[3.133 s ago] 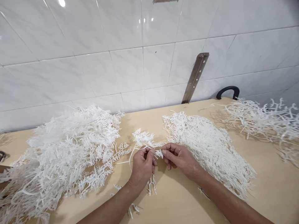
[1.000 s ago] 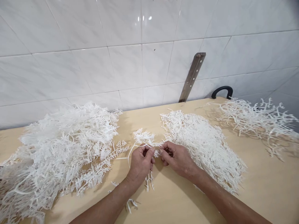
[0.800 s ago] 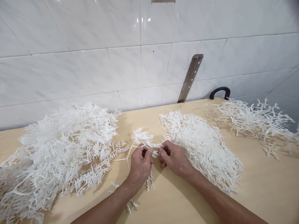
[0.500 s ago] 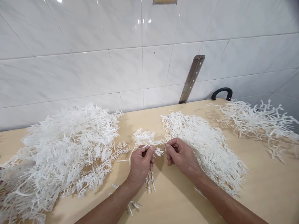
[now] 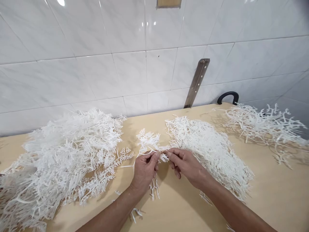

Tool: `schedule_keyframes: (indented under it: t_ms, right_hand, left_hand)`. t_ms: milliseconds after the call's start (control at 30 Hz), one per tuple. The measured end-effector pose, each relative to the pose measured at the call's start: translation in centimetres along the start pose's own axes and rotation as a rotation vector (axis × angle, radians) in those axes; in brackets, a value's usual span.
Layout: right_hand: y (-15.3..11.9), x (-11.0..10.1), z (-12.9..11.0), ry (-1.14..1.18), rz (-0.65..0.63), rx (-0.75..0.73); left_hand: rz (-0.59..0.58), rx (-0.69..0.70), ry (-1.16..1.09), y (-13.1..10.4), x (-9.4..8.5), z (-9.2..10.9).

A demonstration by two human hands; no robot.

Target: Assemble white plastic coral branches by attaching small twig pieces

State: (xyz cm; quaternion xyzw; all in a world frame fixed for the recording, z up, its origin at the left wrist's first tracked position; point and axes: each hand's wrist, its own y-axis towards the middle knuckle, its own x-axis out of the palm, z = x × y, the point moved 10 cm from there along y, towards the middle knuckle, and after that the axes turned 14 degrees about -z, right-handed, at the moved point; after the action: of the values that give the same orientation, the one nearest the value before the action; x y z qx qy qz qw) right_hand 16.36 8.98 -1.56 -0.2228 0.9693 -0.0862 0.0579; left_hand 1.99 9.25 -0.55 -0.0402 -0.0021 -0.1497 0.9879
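My left hand is closed in a pinch on a white plastic branch, whose feathery sprigs fan out beyond the fingers and whose thin bare stem curves off to the left. Close by on the right, my right hand pinches the tips of the same branch between thumb and forefinger. Fingers hide the exact points of contact. A large heap of similar white branches lies left of the hands. Just right of them is a pile of small white sprigs, partly behind my right hand and forearm.
Loose bare white twigs lie tangled at the table's far right. Small scraps are scattered below my left hand. A metal strip and a black curved handle stand at the tiled wall, behind the wooden table.
My right hand has moved slightly left, toward my left hand, and its fingertips now meet the branch tips. My left hand keeps its hold almost unmoved. The view has shifted slightly.
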Motion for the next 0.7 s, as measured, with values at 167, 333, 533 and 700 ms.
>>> schedule_keyframes:
  t_ms: [167,333,533,700]
  right_hand:
    - [0.42,1.20,0.94,0.214,-0.079,-0.011]
    - [0.45,0.65,1.12,0.214,-0.038,-0.020]
    - [0.44,0.81,0.92,0.126,-0.011,-0.074]
    - [0.41,0.39,0.97,0.116,0.032,-0.077]
  left_hand:
    - [0.028,0.018,0.028,0.09,-0.35,-0.42]
    - [0.040,0.018,0.048,0.17,-0.52,-0.69]
    - [0.059,0.015,0.051,0.03,-0.50,-0.62]
    - [0.061,0.010,0.046,-0.11,-0.43,-0.63]
